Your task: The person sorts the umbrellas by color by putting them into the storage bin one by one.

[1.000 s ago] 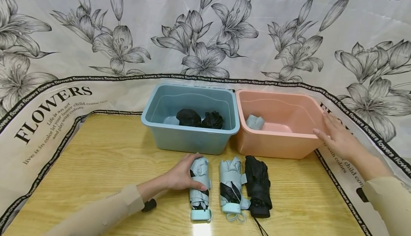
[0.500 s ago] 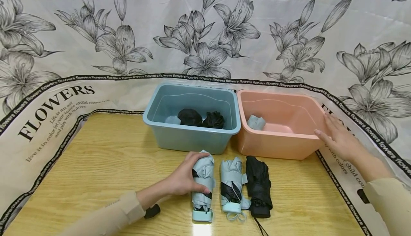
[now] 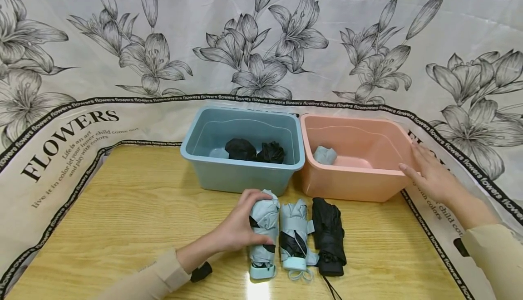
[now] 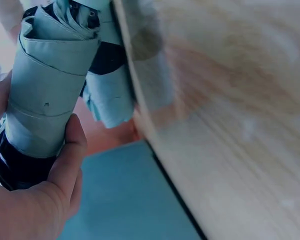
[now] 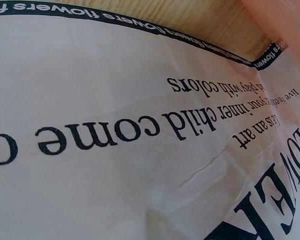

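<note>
My left hand (image 3: 237,227) grips a folded light grey-blue umbrella (image 3: 264,216) round its middle, fingers on the far side and thumb on the near side. In the left wrist view the same umbrella (image 4: 50,80) sits between thumb and fingers. Just right of it lies another light grey-blue umbrella (image 3: 294,227) with a mint handle, and beside that a black umbrella (image 3: 328,232). My right hand (image 3: 435,177) rests at the right rim of the pink bin (image 3: 351,184), fingers fairly straight, thumb at the front corner. The right wrist view does not show this hand.
A blue bin (image 3: 241,177) stands against the pink one, holding dark bundles (image 3: 241,149). One light grey-blue bundle (image 3: 325,155) lies in the pink bin. Behind them rises a flower-printed cloth (image 3: 163,14), which also borders the wooden table (image 3: 143,191) at both sides.
My left hand has moved rightward with the grey-blue umbrella, bringing it close to the second one. The right hand stays at the pink bin's rim.
</note>
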{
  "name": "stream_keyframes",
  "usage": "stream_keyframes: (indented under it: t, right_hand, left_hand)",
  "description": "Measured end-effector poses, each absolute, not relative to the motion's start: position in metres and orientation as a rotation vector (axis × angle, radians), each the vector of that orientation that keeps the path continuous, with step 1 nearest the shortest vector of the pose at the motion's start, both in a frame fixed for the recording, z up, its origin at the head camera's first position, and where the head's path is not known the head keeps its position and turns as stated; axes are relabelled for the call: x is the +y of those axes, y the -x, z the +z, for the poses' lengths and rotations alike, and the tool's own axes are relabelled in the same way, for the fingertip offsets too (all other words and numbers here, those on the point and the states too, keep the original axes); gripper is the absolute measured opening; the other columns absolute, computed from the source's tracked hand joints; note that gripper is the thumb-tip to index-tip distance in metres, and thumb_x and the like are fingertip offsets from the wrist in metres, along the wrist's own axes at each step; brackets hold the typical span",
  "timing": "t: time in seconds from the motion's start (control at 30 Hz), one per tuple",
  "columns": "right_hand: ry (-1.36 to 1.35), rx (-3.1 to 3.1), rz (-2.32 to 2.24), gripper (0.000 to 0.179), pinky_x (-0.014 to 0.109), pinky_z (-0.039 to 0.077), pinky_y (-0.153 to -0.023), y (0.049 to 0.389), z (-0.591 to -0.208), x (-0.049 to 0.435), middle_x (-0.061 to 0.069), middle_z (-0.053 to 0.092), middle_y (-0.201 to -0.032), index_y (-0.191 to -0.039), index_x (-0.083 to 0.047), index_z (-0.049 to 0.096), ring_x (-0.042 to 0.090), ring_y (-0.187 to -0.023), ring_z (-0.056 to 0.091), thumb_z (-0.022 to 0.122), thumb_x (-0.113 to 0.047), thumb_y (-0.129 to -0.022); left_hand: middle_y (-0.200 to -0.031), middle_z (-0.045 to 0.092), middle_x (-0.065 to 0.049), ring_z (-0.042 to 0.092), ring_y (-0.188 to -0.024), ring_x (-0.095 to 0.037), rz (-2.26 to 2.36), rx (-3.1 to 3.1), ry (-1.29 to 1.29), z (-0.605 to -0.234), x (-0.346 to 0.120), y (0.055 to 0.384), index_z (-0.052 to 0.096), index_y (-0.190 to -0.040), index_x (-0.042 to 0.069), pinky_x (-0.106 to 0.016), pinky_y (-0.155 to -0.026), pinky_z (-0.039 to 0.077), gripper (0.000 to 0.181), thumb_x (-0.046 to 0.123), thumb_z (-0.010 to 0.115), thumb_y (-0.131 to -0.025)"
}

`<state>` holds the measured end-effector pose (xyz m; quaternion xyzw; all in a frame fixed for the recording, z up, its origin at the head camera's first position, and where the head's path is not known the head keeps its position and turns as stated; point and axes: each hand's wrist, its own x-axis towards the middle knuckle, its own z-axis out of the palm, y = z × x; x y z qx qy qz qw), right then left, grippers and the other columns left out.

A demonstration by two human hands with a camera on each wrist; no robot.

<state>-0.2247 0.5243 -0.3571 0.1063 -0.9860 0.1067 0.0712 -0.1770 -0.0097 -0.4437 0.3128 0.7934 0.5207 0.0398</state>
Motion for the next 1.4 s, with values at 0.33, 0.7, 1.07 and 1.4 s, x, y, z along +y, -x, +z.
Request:
stream_keyframes:
  t: [0.33, 0.7, 1.07, 1.4]
  right_hand:
    - [-0.311, -2.968, 0.328, 0.078, 0.076, 0.007, -0.116, 0.225, -0.356, 0.523, 0.032, -0.002, -0.168, -0.164, 0.003, -0.001, 0.055, -0.154, -0.002, 0.040, -0.037, -0.112]
    - [-0.325, -2.962, 0.321, 0.077, 0.074, 0.004, -0.118, 0.224, -0.356, 0.523, 0.033, -0.001, -0.167, -0.163, 0.005, -0.001, 0.056, -0.153, -0.001, 0.041, -0.035, -0.112]
    - [-0.306, -2.982, 0.332, 0.078, 0.078, 0.008, -0.114, 0.224, -0.356, 0.522, 0.033, -0.002, -0.168, -0.164, 0.002, -0.002, 0.056, -0.153, -0.002, 0.041, -0.037, -0.112]
    - [-0.301, -2.981, 0.335, 0.077, 0.076, 0.005, -0.116, 0.225, -0.354, 0.522, 0.032, -0.002, -0.168, -0.164, 0.003, -0.001, 0.055, -0.154, -0.003, 0.040, -0.037, -0.112]
  left_hand:
    - [-0.147, 0.037, -0.008, 0.044, -0.136, -0.026, 1.699, 2.433, -1.053, -0.418, 0.004, 0.183, 0.050, -0.145, 0.018, -0.047, -0.110, 0.045, 0.094, 0.015, 0.102, -0.066]
    - [-0.149, 0.038, -0.007, 0.042, -0.136, -0.021, 1.942, 2.395, -1.175, -0.365, 0.037, 0.208, 0.049, -0.147, 0.017, -0.044, -0.111, 0.043, 0.096, 0.015, 0.101, -0.067]
    - [-0.149, 0.034, -0.008, 0.047, -0.123, -0.019, 2.160, 2.376, -1.085, -0.320, 0.096, 0.247, 0.043, -0.152, 0.022, -0.033, -0.102, 0.046, 0.093, 0.017, 0.096, -0.076]
    - [-0.152, 0.030, -0.008, 0.045, -0.127, -0.019, 2.287, 2.460, -0.857, -0.294, 0.154, 0.285, 0.040, -0.154, 0.022, -0.029, -0.101, 0.045, 0.090, 0.019, 0.092, -0.081]
